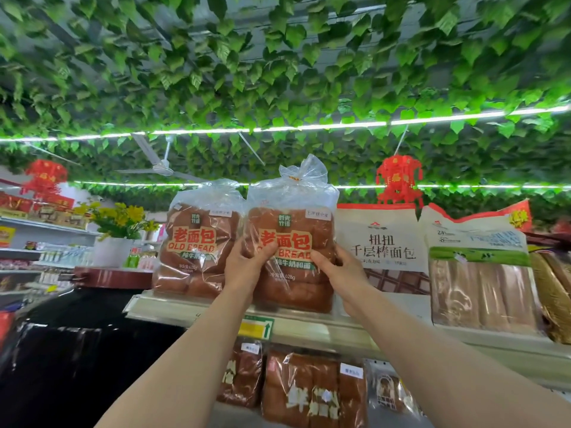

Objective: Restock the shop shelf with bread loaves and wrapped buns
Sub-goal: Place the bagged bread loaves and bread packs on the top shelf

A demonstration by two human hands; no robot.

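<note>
Two hands on one bagged loaf [292, 251], standing upright on the top shelf [309, 327], touching an identical loaf [197, 242] on its left; left hand [247, 264] curled on the left front edge, right hand [338, 267] wrapped round the right side, both gripping. Judgement: soft, light, crushes easily; film looks slippery; hold low on both sides, not by the tied neck. Looks: brown pull-apart bread, clear bag, red "OLD BREAD" print, knotted top.
</note>
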